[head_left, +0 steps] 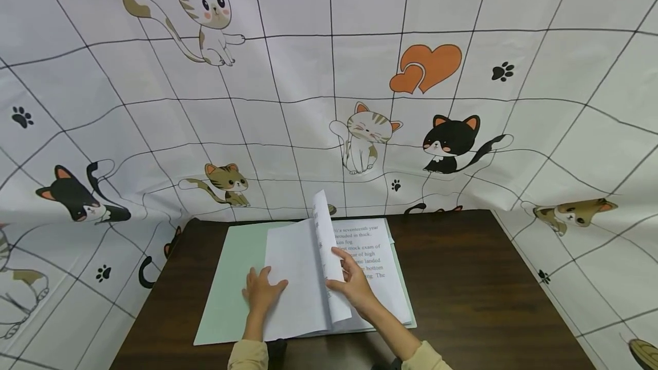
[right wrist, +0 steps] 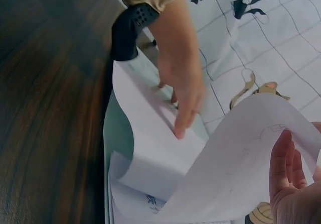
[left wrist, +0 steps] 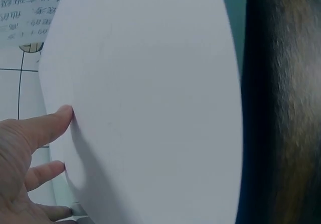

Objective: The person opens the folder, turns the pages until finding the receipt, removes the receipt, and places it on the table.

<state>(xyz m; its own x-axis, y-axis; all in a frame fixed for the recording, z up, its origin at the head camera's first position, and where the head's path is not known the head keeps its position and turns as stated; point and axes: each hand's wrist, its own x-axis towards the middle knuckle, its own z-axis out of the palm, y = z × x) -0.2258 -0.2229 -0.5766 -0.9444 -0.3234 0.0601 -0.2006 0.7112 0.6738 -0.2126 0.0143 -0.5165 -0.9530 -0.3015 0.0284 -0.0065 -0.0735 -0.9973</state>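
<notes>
On the table lies a pale green folder [head_left: 221, 284], spread open, with white sheets in it. My left hand [head_left: 261, 294], fingers spread, rests at the left edge of the blank left page [head_left: 293, 261]; in the left wrist view its thumb [left wrist: 60, 116] touches that paper. Between the two sides a page [head_left: 325, 238] stands raised and curled, with print on its right-facing side. My right hand [head_left: 356, 290] pinches this page between thumb and fingers, as the right wrist view also shows. Beneath it lies the printed right page [head_left: 382, 293], its text partly covered.
The dark brown wooden table [head_left: 473, 296] extends to both sides of the folder. Behind it and at the sides hangs a white gridded sheet [head_left: 298, 73] printed with cats, hearts and paw prints. A dark band [right wrist: 130, 28] sits around the left wrist.
</notes>
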